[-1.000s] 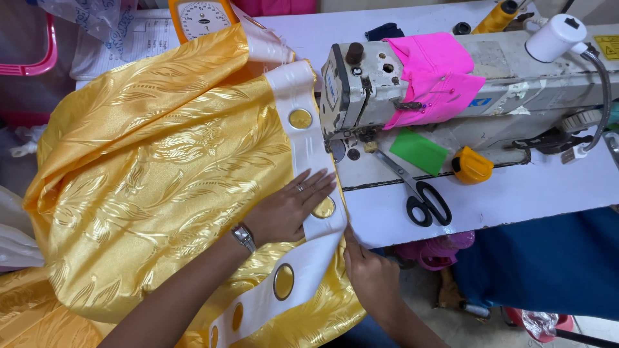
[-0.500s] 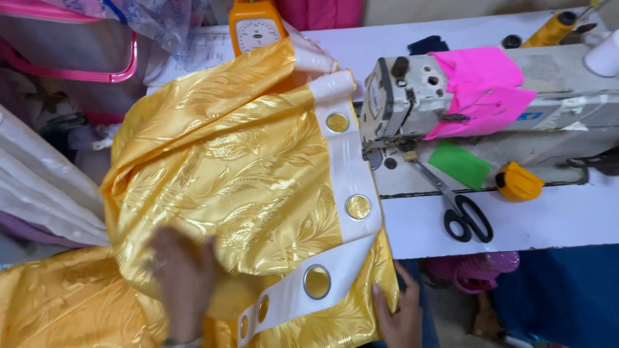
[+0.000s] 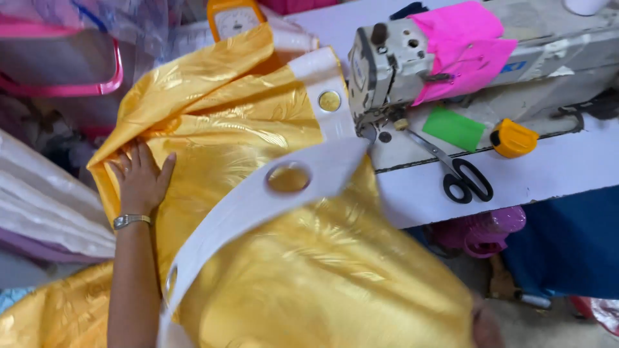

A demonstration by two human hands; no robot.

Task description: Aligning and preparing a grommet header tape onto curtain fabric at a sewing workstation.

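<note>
The left hand (image 3: 140,179) lies flat on the yellow curtain fabric (image 3: 258,258), fingers (image 3: 132,161) spread apart and pressing down at about nine o'clock, seemingly to pin the slippery cloth in place. The fabric is glossy gold with a leafy embossed pattern, heaped across the lap and up onto the white bench (image 3: 580,167). A white eyelet band (image 3: 258,200) with gold rings runs diagonally from seven o'clock up toward the sewing machine (image 3: 412,64) at one o'clock. The right hand (image 3: 485,328) barely shows at five o'clock under the cloth's edge; I cannot tell how its fingers stand. Black scissors (image 3: 461,177) and a yellow tape measure (image 3: 512,137) rest beside the machine.
</note>
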